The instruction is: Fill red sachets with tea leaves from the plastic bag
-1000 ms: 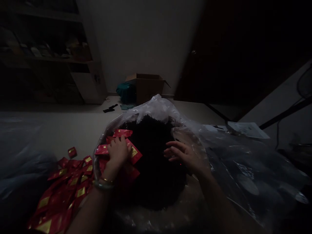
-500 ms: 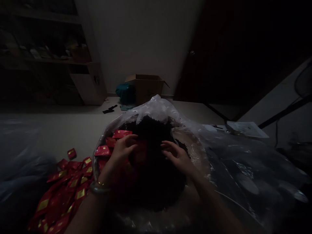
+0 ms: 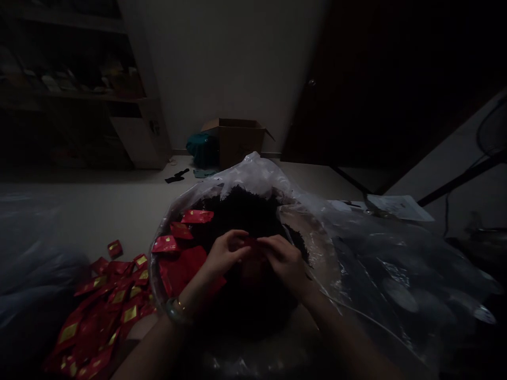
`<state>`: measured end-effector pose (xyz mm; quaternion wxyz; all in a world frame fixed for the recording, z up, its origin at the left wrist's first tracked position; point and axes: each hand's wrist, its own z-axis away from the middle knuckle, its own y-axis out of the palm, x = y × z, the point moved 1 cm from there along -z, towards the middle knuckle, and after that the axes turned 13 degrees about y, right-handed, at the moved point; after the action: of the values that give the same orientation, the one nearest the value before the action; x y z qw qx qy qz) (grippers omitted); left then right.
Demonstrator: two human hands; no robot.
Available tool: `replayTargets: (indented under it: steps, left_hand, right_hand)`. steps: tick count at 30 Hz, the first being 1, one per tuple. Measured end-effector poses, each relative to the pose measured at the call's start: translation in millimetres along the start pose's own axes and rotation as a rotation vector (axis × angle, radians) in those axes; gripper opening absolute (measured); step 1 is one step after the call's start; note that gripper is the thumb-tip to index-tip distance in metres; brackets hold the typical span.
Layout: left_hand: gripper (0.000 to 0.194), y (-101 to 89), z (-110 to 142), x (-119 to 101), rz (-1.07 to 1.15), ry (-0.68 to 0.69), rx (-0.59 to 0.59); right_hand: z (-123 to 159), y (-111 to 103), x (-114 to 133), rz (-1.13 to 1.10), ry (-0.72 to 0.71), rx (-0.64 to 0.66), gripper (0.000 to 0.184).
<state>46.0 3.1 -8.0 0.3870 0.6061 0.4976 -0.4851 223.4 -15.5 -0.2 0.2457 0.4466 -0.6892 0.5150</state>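
Note:
My left hand [image 3: 226, 254] and my right hand [image 3: 284, 264] meet over a heap of dark, loose, tea-like leaves [image 3: 245, 208]. Between their fingertips is a small red packet [image 3: 252, 258], dim against the heap; both hands pinch its upper edge. The leaves lie in a round container lined with clear plastic [image 3: 253, 171]. Inside its left side, beside my left wrist, lie flat red packets [image 3: 184, 266] and a few puffier ones [image 3: 198, 216]. Whether the held packet is filled I cannot tell.
Many red packets with gold labels [image 3: 106, 306] are piled on the floor at left. Large clear plastic bags [image 3: 400, 274] lie at right. An open cardboard box [image 3: 241, 142] and a teal bag [image 3: 203, 149] stand by the wall. Shelves [image 3: 87, 97] are at left.
My left hand has moved right with the red packet. My right hand, apart and empty before, has come in and now grips the packet's edge too.

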Motion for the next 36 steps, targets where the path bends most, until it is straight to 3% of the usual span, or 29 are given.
replayTargets:
  steps: [3,5,11,14,16,20,24,29,32,34,36]
  left_hand:
    - [0.029,3.8,2.6,0.4,-0.079,-0.007,0.181]
    - [0.023,6.2,5.3,-1.2,-0.176,0.03,0.221]
    - [0.019,9.1,9.3,-2.8,-0.389,0.143,0.214]
    - [0.018,7.8,8.5,0.2,-0.38,0.143,0.205]
    - [0.019,7.2,7.4,1.4,-0.278,0.112,0.176]
    - [0.038,7.2,4.3,0.4,-0.063,-0.055,0.148]
    - [0.045,3.7,1.3,-2.3,-0.027,-0.191,0.151]
    - [0.03,-0.7,1.2,-4.9,-0.12,-0.086,0.144]
    - [0.029,3.1,4.0,-2.5,-0.188,-0.007,0.1]
    - [0.025,7.9,5.2,0.8,-0.28,0.067,0.106]
    - [0.023,12.1,5.4,4.9,-0.357,0.113,0.126]
  right_hand:
    - [-3.1,-2.6,-2.3,-0.069,0.131,-0.057,0.013]
    - [-4.4,-4.2,-3.7,0.019,0.127,-0.035,0.01]
    - [2.3,-5.5,3.3,0.55,-0.158,-0.153,0.018]
    - [4.2,-3.4,7.1,0.557,-0.284,-0.015,0.029]
    - [2.6,-4.8,6.8,0.457,-0.292,0.061,0.027]
    - [-2.1,-12.0,2.9,0.271,-0.161,0.08,0.013]
    - [-1.2,-14.4,3.1,0.323,-0.073,0.189,0.014]
    - [-0.2,-15.1,8.4,0.243,0.03,0.317,0.014]
    - [-1.2,-13.4,8.8,0.155,0.157,0.487,0.008]
    - [-1.5,-9.9,6.0,0.094,0.295,0.586,0.016]
    - [-1.7,-5.9,1.9,0.049,0.427,0.605,0.03]
